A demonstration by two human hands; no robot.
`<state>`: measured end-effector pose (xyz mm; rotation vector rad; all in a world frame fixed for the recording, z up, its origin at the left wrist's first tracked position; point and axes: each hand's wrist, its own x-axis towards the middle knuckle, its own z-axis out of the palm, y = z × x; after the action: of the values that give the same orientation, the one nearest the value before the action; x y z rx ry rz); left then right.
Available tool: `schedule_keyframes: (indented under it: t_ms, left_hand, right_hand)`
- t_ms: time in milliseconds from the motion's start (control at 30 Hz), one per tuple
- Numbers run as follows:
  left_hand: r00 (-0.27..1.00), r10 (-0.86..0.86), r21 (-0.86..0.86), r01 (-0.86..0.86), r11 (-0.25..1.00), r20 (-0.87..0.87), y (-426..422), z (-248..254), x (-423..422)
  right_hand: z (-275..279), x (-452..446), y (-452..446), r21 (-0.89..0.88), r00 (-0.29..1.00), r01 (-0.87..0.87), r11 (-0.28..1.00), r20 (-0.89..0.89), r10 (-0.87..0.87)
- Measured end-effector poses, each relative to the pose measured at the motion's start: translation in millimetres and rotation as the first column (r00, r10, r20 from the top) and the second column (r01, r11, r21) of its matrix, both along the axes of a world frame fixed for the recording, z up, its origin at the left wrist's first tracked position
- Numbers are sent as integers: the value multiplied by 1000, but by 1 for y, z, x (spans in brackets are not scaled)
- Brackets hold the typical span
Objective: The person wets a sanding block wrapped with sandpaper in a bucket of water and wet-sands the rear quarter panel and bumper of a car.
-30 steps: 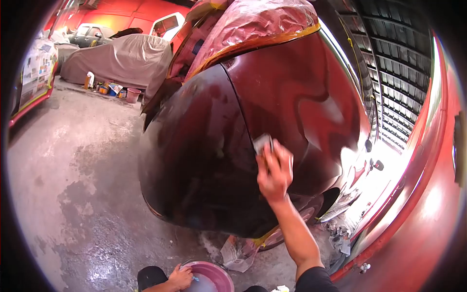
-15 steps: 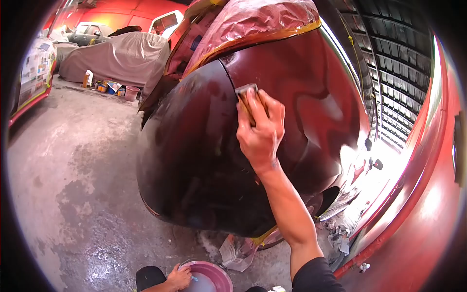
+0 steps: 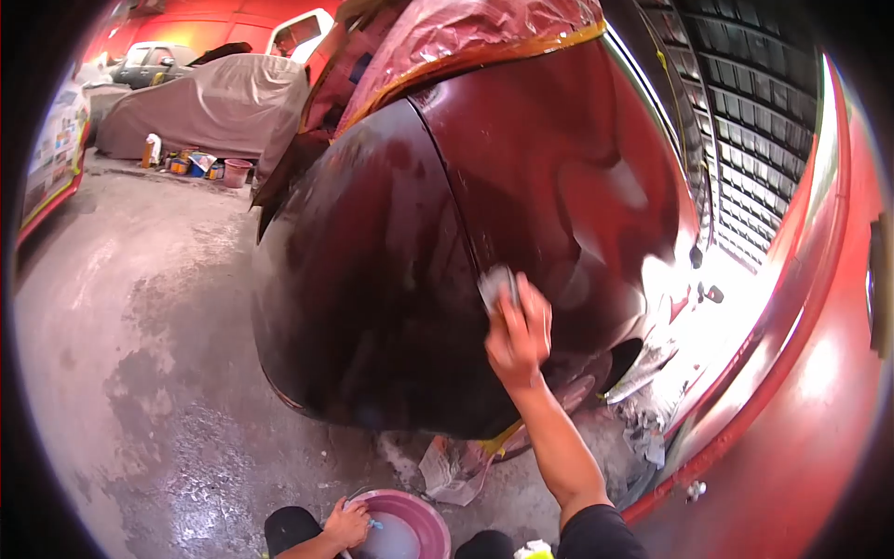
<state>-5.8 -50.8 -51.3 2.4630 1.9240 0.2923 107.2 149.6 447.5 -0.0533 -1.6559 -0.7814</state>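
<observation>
While the right hand (image 3: 518, 337) pinches a pad (image 3: 497, 282) against the car (image 3: 372, 279), even pressure seems best; the left hand (image 3: 347, 524) is at the tub (image 3: 437, 524), grip unclear.

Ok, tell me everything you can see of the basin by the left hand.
The basin is round and pinkish-purple, seemingly plastic, with a curved rim. It looks upright, at the bottom of the view between the person's dark-clad knees; its near side is cut off by the frame. Cloudy, pale liquid shows inside. The left hand is at its left rim, apparently touching it, beside a small light-blue item I can't identify.
</observation>
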Motion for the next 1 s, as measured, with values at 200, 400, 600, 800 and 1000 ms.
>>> schedule_keyframes:
  t_ms: [200,400,600,800,1000]
  left_hand:
    - [999,14,-152,-8,988,36,4,19,0]
    - [999,35,-113,-31,993,33,2,10,4]
    - [998,23,-63,-19,998,53,0,32,0]
    - [999,40,-68,-38,997,22,-2,38,1]
    - [997,52,-28,-50,998,62,-2,35,2]
  right_hand:
    - [8,14,5,-19,999,-1,1000,38,2]
    - [71,-11,-8,-7,994,-39,999,105,40]
    - [-36,51,36,0,997,15,1000,79,-15]
    - [-40,55,31,-75,998,45,996,46,-42]
    - [14,0,-2,-61,998,-56,997,3,56]
